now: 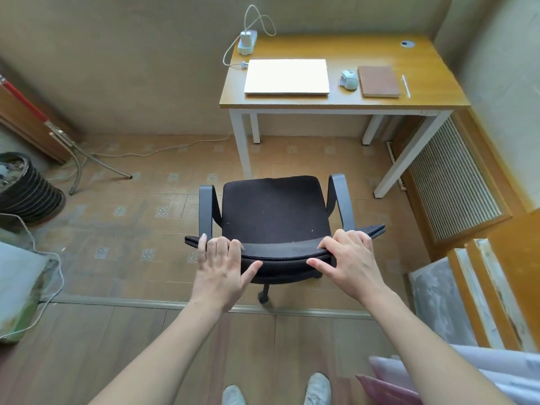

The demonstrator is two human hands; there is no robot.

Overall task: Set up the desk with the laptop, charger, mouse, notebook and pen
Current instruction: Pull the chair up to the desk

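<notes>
Already the desk [415, 68] carries everything the task names: the closed laptop [287, 76] sits toward the left edge, the charger [246, 41] is plugged into a power strip at the back-left corner with its cable running to the laptop's left side, and the mouse [349, 79], notebook [378, 81] and pen [405, 86] lie in a row toward the right edge, each just beside the next but apart.

Both hands are on the top edge of the chair [274, 211] backrest, well back from the desk. The left hand [222, 266] rests loosely, fingers spread and draped over the rim, thumb below. The right hand [347, 255] curls its fingers over the rim in a firmer hold.

By my judgement, the remaining move is rolling the chair in. Risks: the left hand's slack contact could let the chair swivel and drift off line; the armrests could knock the desk's front edge or white legs, jolting the pen toward the right edge; a caster could catch on the floor strip between tile and wood, or on the cable trailing across the tiles at left.
</notes>
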